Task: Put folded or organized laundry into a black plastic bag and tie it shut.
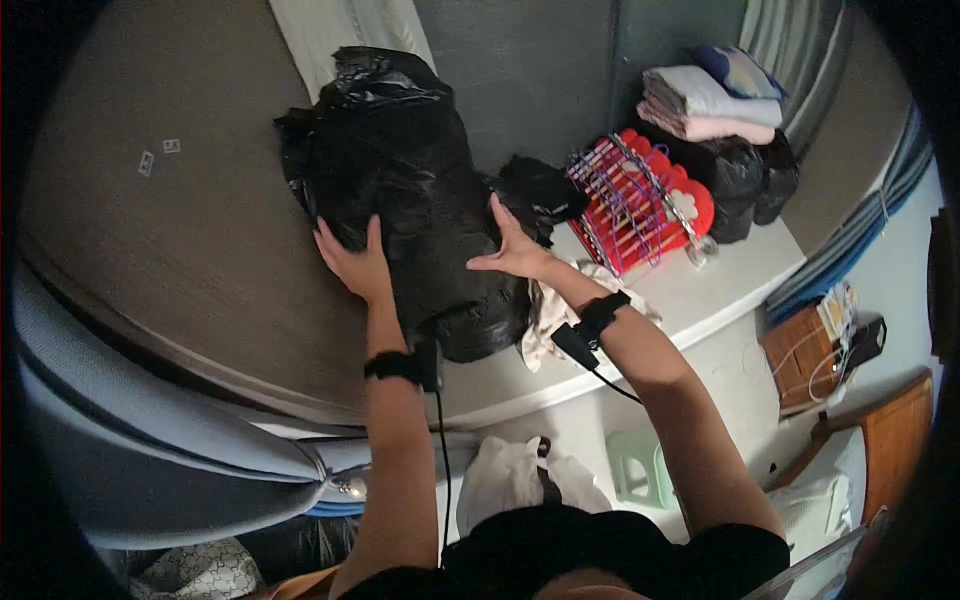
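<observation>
A large, full black plastic bag [420, 202] lies before me on the pale ledge, its gathered end farthest from me. My left hand [356, 259] rests against the bag's left side, thumb and fingers spread apart. On the other side, my right hand [514, 244] is spread over the bag's right flank, its fingers apart. Whether either hand presses on the plastic is hard to tell. A smaller black bundle [544, 187] adjoins the bag at the right. A cream patterned cloth [547, 322] lies partly under my right forearm.
Red racks with purple and silver hangers [626, 202] stand at the right on the ledge [705, 292]. Folded bedding [705, 105] is stacked on black bags [739, 176] behind them. Grey-blue curtains [150, 435] hang at lower left. A green plastic stool [637, 469] stands on the floor below.
</observation>
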The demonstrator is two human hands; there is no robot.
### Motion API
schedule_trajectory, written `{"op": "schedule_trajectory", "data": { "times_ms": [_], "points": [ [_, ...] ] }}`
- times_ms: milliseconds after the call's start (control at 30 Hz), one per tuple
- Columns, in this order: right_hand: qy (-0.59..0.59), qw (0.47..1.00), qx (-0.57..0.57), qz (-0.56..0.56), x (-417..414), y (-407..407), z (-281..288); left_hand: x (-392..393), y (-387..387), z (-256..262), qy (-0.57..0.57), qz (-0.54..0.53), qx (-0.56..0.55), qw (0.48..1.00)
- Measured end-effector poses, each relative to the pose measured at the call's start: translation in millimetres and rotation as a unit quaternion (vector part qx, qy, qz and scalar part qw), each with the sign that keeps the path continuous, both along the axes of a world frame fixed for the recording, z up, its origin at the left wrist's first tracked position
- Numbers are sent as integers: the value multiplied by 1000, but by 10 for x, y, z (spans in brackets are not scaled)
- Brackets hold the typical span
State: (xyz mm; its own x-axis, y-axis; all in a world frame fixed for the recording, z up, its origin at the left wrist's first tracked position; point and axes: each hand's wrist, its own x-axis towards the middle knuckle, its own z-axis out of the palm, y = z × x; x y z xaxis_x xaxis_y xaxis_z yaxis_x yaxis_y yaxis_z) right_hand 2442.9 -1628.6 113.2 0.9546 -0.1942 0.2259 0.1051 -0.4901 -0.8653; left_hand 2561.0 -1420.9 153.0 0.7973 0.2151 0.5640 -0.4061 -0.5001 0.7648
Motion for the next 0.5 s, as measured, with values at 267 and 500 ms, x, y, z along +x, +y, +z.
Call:
{"op": "schedule_trajectory", "data": {
  "times_ms": [267,500],
  "points": [
    [-98,988,-105,-49,565,249,402,-206,351,-1335,173,-168,-179,954],
    [-170,969,-176,8,1050,205,997,-79,-133,-1520,184,-164,-401,882]
  ]
}}
